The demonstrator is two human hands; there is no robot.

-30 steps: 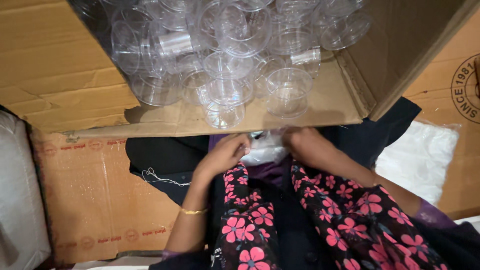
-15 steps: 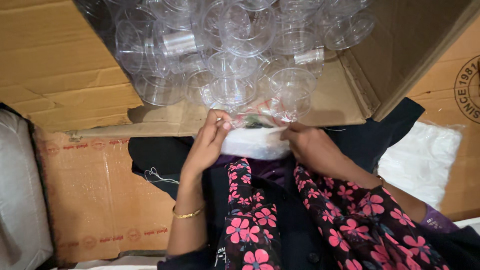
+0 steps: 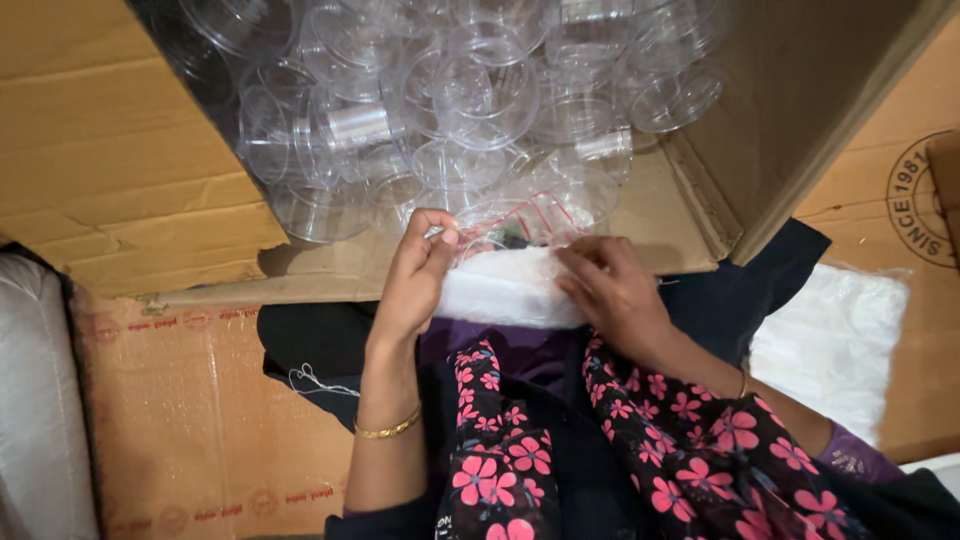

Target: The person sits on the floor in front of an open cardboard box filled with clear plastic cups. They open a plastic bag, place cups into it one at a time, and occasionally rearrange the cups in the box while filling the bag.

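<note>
Both hands work 1 item: a small clear plastic pouch (image 3: 515, 222) with a red zip strip, lying on top of a white fluffy wad (image 3: 510, 290) at the lap edge, just in front of the open cardboard box (image 3: 120, 170).

Handling, my read: pouch is thin film, near weightless, limp, slick. It will crumple and slide between fingers, so pinch at the stiffer zip edge or a corner, not the flat middle. Something dark sits inside; too small to identify. The wad looks soft and compressible, no real grip point, best held by squeezing a whole edge.

Left hand (image 3: 415, 275): fingers curled, thumb and forefinger tips pinched shut at the pouch's left corner, wrist bent up, forearm running straight down toward the body, gold bangle (image 3: 390, 428) on the wrist.

Right hand (image 3: 610, 285): palm down, fingers curled over the wad's right end and touching the pouch's lower right edge; a closed hold on the wad, though how firm I cannot tell.

Box behind is packed with clear plastic cups (image 3: 470, 90), rigid but thin-walled, likely crack-prone. A white sheet (image 3: 835, 340) lies to the right, well apart from both hands.
</note>
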